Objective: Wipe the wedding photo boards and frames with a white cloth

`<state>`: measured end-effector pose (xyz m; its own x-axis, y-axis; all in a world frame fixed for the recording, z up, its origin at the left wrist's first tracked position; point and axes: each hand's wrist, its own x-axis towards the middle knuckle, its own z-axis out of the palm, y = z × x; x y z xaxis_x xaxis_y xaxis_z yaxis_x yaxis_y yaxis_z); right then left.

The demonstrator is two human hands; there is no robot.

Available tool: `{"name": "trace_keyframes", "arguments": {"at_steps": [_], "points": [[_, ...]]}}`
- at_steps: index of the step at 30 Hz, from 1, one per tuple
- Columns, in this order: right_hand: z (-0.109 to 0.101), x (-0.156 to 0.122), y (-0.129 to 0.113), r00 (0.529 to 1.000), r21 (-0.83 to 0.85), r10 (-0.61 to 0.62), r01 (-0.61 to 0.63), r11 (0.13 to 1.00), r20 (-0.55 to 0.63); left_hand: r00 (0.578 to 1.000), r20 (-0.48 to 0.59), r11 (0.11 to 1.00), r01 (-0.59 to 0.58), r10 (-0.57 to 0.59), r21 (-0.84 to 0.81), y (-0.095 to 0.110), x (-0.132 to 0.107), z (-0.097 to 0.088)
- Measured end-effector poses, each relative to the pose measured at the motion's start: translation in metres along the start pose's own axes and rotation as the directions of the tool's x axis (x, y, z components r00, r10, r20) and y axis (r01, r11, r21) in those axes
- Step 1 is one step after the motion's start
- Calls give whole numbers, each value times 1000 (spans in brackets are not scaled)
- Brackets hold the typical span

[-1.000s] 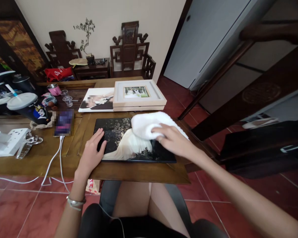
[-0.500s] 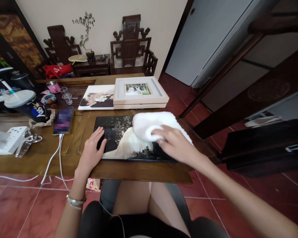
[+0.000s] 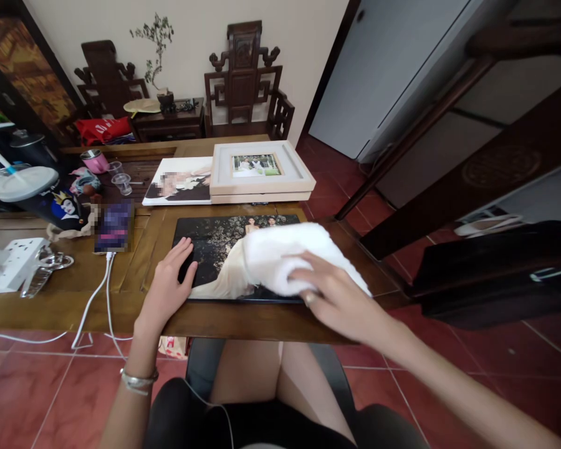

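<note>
A dark photo panel showing two people, one in a long pale dress, lies flat near the table's front edge. My left hand rests on its left end, fingers stretched out and holding nothing. Bunched in my right hand is a white towel, pressed onto the right part of the panel. The towel covers that part of the picture and hangs past the panel's right end. Some of my right fingertips are hidden in its folds.
Behind the panel sit a framed photo and a white-edged photo print. To the left are a phone with white cables, a power strip, a clear hair claw and a lidded cup. A dark wooden chair stands at right.
My right hand and the towel have slid toward me and slightly right, uncovering the two figures at the panel's top. My left hand stays on the panel; the view has shifted slightly.
</note>
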<state>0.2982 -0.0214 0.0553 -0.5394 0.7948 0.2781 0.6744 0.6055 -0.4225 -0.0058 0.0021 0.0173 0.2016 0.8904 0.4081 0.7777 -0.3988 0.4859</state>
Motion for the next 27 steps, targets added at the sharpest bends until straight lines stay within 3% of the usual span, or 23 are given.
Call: {"name": "trace_keyframes", "arguments": {"at_steps": [6, 10, 13, 19, 22, 24, 27], "points": [[-5, 84, 52, 990, -40, 142, -141, 989, 8, 1000, 2, 1000, 6, -6, -4, 0, 0, 0], [-3, 102, 56, 986, -37, 168, -168, 985, -5, 1000, -5, 1000, 8, -8, -5, 0, 0, 0], [2, 81, 42, 988, -79, 150, -151, 985, -22, 1000, -4, 1000, 17, -17, -8, 0, 0, 0], [11, -13, -17, 997, -51, -39, 35, 998, -70, 1000, -7, 1000, 27, -27, -11, 1, 0, 1], [10, -47, -44, 994, 6, -110, 110, 994, -14, 1000, -3, 1000, 27, -28, -11, 0, 0, 2], [10, -55, -53, 992, 43, -129, 128, 991, 3, 1000, -4, 1000, 22, -22, -9, 0, 0, 2], [12, -42, -51, 994, 66, -109, 107, 992, 14, 1000, -3, 1000, 15, -15, -11, -1, 0, 2]]}}
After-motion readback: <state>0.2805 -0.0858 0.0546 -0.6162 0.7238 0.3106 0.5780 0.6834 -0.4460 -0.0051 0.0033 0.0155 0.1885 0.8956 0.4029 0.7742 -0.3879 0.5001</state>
